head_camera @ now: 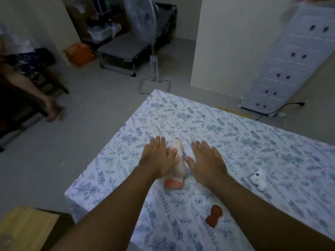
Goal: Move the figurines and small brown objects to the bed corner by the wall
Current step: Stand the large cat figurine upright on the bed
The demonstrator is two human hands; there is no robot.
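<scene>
A pale cylindrical figurine (pixel 176 171) with a pink base lies on its side on the leaf-patterned bed sheet (pixel 235 134). My left hand (pixel 157 157) rests flat at its left, the thumb touching it, fingers spread. My right hand (pixel 206 160) lies flat on the sheet just right of it, thumb near its side, holding nothing. A small white figurine (pixel 258 179) lies to the right of my right forearm. A small brown object (pixel 214 215), shaped like a bow, lies on the sheet between my forearms, nearer to me.
A standing fan (pixel 154 51) is on the floor beyond the bed's far corner. A white drawer unit (pixel 290 69) leans at the right by a wall. Another person's arm (pixel 36 95) shows at left. A wooden surface (pixel 25 229) sits at lower left.
</scene>
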